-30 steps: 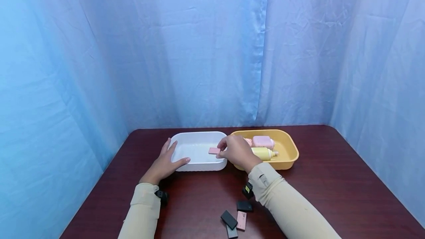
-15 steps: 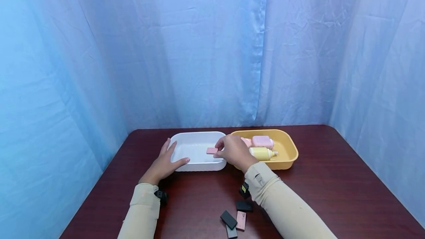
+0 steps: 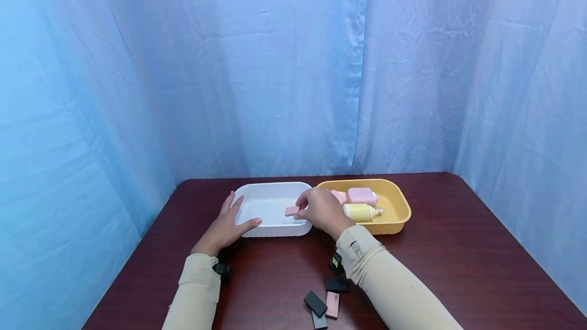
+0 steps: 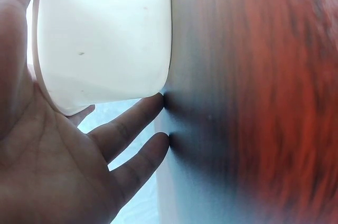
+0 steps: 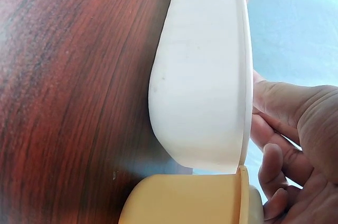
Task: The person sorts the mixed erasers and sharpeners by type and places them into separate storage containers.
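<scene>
My right hand [image 3: 323, 210] pinches a small flat pink rectangular block [image 3: 292, 211] between thumb and fingers, over the right end of a white plastic tray [image 3: 270, 230]. In the right wrist view, the tray's wall [image 5: 203, 71] hides the block, and the fingers [image 5: 285, 100] reach behind its rim. My left hand [image 3: 224, 228] is spread at the tray's left end, thumb over the near rim. The left wrist view has its fingers [image 4: 129, 131] fairly straight beside the tray's corner, two tips down at the table.
A yellow tray [image 3: 396, 223] adjoins the white one, holding a yellow bottle [image 3: 359, 212], a pink bottle [image 3: 361, 195] and another pink item [image 3: 339, 196]. Nearer lie two black blocks [image 3: 315, 303], a pink block [image 3: 332, 305] and a grey block [image 3: 319, 321]. Blue curtains [image 3: 293, 65] surround the table.
My right hand has shifted slightly left with the pink block, which has turned from level to tilted in the head view. The left hand stays at the white tray.
</scene>
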Demonstrator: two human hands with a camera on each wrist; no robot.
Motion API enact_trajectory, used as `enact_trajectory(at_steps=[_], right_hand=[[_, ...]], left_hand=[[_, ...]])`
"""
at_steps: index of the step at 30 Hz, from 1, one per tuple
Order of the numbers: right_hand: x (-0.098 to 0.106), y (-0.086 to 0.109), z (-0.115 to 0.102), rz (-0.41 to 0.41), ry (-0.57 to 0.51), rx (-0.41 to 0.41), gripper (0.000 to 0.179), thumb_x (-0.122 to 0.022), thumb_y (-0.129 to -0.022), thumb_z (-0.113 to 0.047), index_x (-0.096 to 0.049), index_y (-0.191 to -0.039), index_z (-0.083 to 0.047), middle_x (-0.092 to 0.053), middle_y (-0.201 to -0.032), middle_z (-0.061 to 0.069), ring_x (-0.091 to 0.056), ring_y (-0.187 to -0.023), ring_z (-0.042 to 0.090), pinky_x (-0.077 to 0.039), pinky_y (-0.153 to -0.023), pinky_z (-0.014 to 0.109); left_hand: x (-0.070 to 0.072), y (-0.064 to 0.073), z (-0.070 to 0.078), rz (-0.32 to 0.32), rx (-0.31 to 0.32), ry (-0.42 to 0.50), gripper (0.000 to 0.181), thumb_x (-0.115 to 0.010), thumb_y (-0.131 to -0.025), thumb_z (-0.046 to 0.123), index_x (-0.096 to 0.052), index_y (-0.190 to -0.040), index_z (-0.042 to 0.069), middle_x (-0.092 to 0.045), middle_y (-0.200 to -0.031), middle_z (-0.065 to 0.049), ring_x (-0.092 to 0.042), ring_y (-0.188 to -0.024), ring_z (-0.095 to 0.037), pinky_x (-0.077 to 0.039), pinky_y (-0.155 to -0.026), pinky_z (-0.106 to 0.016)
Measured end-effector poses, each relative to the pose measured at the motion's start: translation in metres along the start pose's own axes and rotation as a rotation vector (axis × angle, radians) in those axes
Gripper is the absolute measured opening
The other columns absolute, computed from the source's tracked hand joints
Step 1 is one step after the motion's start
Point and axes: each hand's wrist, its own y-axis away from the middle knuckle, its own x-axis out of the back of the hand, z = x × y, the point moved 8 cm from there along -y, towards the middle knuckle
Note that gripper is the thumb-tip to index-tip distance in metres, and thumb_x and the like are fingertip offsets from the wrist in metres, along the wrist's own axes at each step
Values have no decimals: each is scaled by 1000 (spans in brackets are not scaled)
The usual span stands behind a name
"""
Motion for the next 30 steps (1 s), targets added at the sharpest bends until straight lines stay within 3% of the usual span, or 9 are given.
enact_trajectory(at_steps=[9, 19, 30], right_hand=[[-2, -1, 1, -17, 3, -9, 13, -90, -79, -26, -81, -85, -19, -72, -75, -13, -63, -75, 7, -54, -74, 29], [0, -1, 3, -3, 3, -5, 29, -93, -76, -31, -82, -94, -12, -75, -80, -9, -65, -76, 8, -55, -76, 31], [8, 5, 1, 23, 13, 26, 33, -94, -74, -33, -82, -96, -11, -76, -84, -7, -67, -80, 9, -55, -78, 32]], left_hand=[[0, 1, 2, -4, -14, 17, 114, -68, -82, 77, -17, -168, 22, 6, -176, -6, -20, -157, -42, -32, -115, -72], [0, 1, 3, 4, -21, 25, 112, -69, -83, 74, -19, -167, 21, 5, -176, -6, -21, -157, -42, -34, -114, -71], [0, 1, 2, 5, -27, 24, 115, -68, -81, 77, -18, -167, 20, 5, -176, -6, -21, -157, -41, -33, -115, -71]])
